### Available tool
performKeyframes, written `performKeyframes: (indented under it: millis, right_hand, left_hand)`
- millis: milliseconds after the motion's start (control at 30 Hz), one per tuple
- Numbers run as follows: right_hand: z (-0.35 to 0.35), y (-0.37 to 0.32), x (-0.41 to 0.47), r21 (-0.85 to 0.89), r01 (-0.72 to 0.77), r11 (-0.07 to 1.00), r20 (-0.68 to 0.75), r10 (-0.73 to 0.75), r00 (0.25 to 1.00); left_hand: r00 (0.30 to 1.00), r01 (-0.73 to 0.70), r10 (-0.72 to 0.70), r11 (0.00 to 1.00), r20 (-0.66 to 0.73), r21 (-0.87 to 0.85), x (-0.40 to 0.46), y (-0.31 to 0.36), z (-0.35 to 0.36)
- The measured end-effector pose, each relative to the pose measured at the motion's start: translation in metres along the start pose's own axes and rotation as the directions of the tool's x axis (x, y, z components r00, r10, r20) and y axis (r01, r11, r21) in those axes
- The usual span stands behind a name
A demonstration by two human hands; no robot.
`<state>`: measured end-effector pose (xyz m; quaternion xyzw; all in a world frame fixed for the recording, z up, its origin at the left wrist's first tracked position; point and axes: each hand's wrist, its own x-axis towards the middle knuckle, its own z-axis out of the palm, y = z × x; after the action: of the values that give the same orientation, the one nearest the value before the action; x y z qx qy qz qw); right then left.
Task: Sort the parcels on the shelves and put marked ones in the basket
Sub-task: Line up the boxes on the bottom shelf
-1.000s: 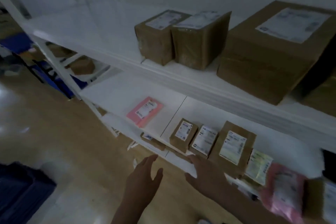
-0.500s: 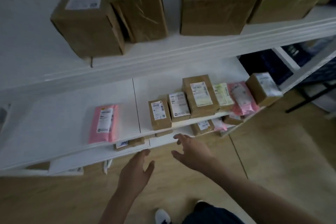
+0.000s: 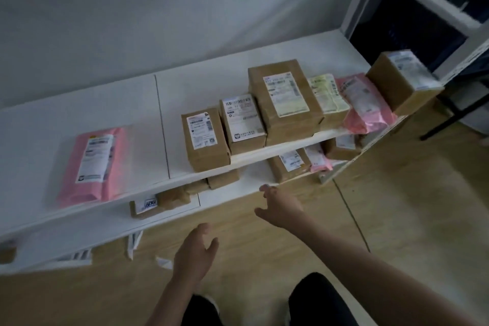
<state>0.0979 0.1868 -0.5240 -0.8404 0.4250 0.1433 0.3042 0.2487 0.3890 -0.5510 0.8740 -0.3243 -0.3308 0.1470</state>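
- Head view: the white shelf (image 3: 79, 103) is carrying a row of parcels along its front edge, and every place below is given from this shelf.
- A pink bag (image 3: 91, 165) is lying flat on the left part of the shelf, well apart from the other parcels.
- Right of the seam in the shelf, a small brown box (image 3: 205, 140), a second brown box (image 3: 242, 123) and a bigger brown box (image 3: 285, 100) are standing side by side and touching each other.
- Further right on the shelf, a pale yellow packet (image 3: 328, 92), a pink packet (image 3: 362, 103) and a brown box at the end (image 3: 402, 79) are sitting close together.
- On the lower board (image 3: 105, 230) under the shelf, more brown parcels (image 3: 288, 164) are lying, partly hidden.
- The left hand (image 3: 194, 251) is hanging in front of the shelf, below its edge, with fingers relaxed and holding nothing.
- The right hand (image 3: 280, 206) is reaching toward the lower board, fingers spread loosely, touching no parcel.
- No basket is showing in this view.
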Motion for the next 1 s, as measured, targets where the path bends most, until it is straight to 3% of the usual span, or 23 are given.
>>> performKeyframes:
  millis: [100,233,367,567,700,800,1000]
  right_hand:
    - [0.042,0.022,0.074,0.041,0.042,0.998,-0.131,-0.036,0.991]
    - [0.093,0.043,0.169,0.084,0.106,0.991,-0.221,-0.085,0.972]
    - [0.131,0.048,0.228,0.154,0.225,0.962,-0.325,-0.166,0.931]
    - [0.18,0.036,0.263,0.155,0.424,0.892,-0.485,-0.305,0.819]
    - [0.189,0.039,0.249,0.211,0.43,0.878,-0.548,-0.258,0.795]
    - [0.191,0.052,0.23,0.209,0.388,0.898,-0.534,-0.228,0.814]
    - [0.199,0.071,0.214,0.171,0.357,0.918,-0.447,-0.251,0.859]
  left_hand:
    - [0.99,-0.025,0.024,1.0,-0.143,-0.008,0.082,-0.022,0.032]
    - [0.948,0.027,-0.053,0.996,-0.314,-0.087,0.178,-0.049,0.061]
    - [0.915,-0.102,0.06,0.991,-0.4,-0.083,0.232,-0.065,0.088]
    - [0.803,-0.28,0.287,0.955,-0.522,0.096,0.27,-0.084,0.115]
    - [0.766,-0.363,0.253,0.929,-0.592,-0.072,0.259,-0.075,0.128]
    - [0.801,-0.338,0.179,0.923,-0.572,-0.184,0.243,-0.077,0.136]
    - [0.845,-0.291,0.278,0.956,-0.456,0.042,0.235,-0.096,0.147]
